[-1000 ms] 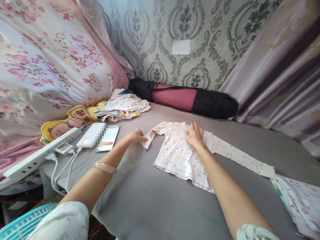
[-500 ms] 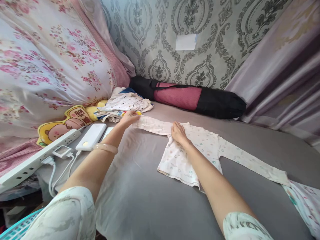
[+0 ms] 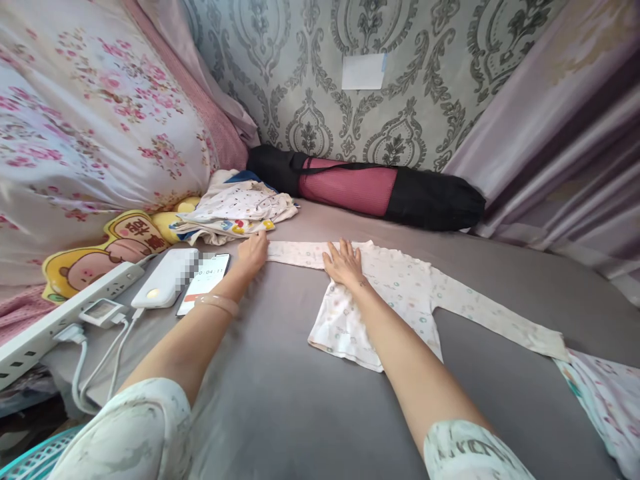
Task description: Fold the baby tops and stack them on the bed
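Note:
A small white long-sleeved shirt (image 3: 400,280) with a faint print lies spread on the grey sheet, both sleeves stretched out sideways. My left hand (image 3: 254,253) is closed on the cuff at the end of the left-side sleeve. Near that sleeve's shoulder, my right hand (image 3: 344,261) rests flat on the fabric with its fingers spread. The cuff of the other sleeve touches another printed garment (image 3: 607,400) at the right edge.
Folded clothes (image 3: 240,207) are piled behind my left hand. A black and pink rolled bag (image 3: 350,187) lies along the wall. At the left are a phone (image 3: 203,283), a white power bank (image 3: 163,280), a power strip (image 3: 65,317) with cables and a yellow cushion (image 3: 83,267).
My left hand has drawn toward me and slightly left, closing on the cuff, and that sleeve lies straighter. The fingers of my right hand have spread. The phone shows more fully.

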Motion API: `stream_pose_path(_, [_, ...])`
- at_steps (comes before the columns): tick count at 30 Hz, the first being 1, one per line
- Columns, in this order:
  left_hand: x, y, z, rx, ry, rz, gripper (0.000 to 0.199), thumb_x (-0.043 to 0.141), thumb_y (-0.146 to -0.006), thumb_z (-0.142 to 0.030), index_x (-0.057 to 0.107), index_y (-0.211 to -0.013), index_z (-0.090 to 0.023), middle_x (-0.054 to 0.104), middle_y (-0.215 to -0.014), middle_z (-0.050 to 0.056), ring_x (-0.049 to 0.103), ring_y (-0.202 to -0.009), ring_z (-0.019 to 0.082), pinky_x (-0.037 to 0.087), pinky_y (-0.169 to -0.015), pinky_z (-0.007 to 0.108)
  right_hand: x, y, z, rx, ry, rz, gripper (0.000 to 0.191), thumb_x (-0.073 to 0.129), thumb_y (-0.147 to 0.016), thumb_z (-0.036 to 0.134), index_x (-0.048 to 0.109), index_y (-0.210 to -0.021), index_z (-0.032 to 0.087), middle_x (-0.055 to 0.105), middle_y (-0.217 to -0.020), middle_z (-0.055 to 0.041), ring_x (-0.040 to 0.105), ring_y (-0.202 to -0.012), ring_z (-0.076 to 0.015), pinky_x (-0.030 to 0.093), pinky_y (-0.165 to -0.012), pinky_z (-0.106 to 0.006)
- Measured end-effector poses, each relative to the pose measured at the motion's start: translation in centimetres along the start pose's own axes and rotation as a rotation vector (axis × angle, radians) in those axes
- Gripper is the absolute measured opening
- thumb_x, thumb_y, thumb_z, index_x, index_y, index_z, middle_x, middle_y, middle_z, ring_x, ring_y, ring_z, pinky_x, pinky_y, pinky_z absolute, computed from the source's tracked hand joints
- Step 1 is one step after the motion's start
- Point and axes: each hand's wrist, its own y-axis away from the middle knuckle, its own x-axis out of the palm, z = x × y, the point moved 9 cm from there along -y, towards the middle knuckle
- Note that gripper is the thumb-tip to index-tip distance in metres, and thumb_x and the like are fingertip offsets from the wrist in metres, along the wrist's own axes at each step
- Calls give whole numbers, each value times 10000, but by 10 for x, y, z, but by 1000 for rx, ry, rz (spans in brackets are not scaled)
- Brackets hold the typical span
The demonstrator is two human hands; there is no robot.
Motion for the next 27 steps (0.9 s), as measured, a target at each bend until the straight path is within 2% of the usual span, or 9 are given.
stream_pose_path(4, [-17, 7, -24, 21, -91, -124, 360, 312, -930, -109, 542, -1199, -46, 528, -1235, 264, 524, -1160, 366, 411, -937, 489, -3, -3, 1, -2, -77, 38, 592, 250, -994, 481, 323, -1521, 221, 160, -1622, -103, 83, -1488, -288, 16, -1176, -534])
stream_pose_path(6, [-20, 10, -50, 103, -92, -163, 352, 323, -924, -102, 545, -1193, -56, 507, -1271, 252, 477, -1206, 360, 370, -991, 508, -9, -1, -4, -7, -186, 82, 617, 222, -996, 479, 248, -1547, 201, 115, -1630, -91, 59, -1494, -251, 38, -1191, -489])
stream_pose_path(8, [-14, 14, -86, 251, -35, -141, 330, 368, -935, -149, 533, -1212, -79, 530, -1270, 221, 492, -1187, 337, 386, -991, 494, -22, 7, -15, -12, -282, 81, 637, 180, -1000, 464, 185, -1560, 161, 84, -1632, -86, 42, -1495, -214, 67, -1202, -428])
stream_pose_path(10, [-3, 20, -124, 406, 48, -95, 331, 390, -956, -204, 507, -1255, -125, 555, -1281, 171, 523, -1173, 290, 423, -978, 435, -34, 20, -35, -14, -289, 45, 651, 158, -1002, 446, 180, -1555, 104, 79, -1630, -100, 32, -1495, -208, 62, -1206, -396])
stream_pose_path(13, [17, 35, -177, 648, 163, -40, 352, 365, -972, -210, 482, -1302, -170, 573, -1308, 122, 561, -1175, 225, 442, -992, 360, -42, 46, -75, 24, -165, 14, 665, 165, -995, 429, 194, -1542, 52, 105, -1624, -128, 43, -1494, -231, 40, -1208, -412])
stream_pose_path(16, [32, 50, -215, 839, 220, -16, 384, 347, -962, -184, 498, -1312, -140, 555, -1357, 152, 515, -1271, 232, 391, -1076, 375, -45, 65, -120, 120, -12, -28, 652, 168, -988, 410, 223, -1536, 60, 142, -1618, -137, 73, -1493, -239, 55, -1208, -422])
stream_pose_path(21, [54, 51, -233, 795, 104, 53, 478, 290, -1002, -329, 427, -1417, -134, 397, -1521, 144, 318, -1430, 270, 237, -1173, 444, -47, 67, -166, 168, 129, -82, 661, 175, -986, 429, 254, -1523, 53, 199, -1602, -155, 126, -1485, -259, 75, -1204, -448])
stream_pose_path(24, [62, 48, -232, 774, 56, 116, 549, 244, -1012, -419, 351, -1474, -142, 301, -1572, 131, 217, -1468, 287, 198, -1175, 480, -41, 62, -177, 122, 144, -81, 664, 177, -988, 445, 240, -1531, 67, 217, -1597, -150, 156, -1480, -252, 84, -1203, -446])
stream_pose_path(27, [64, 49, -232, 788, 59, 128, 579, 245, -1013, -456, 326, -1484, -130, 293, -1574, 137, 211, -1468, 297, 199, -1163, 507, -37, 60, -181, 105, 132, -99, 664, 178, -988, 463, 237, -1534, 90, 229, -1596, -140, 169, -1477, -252, 79, -1203, -450])
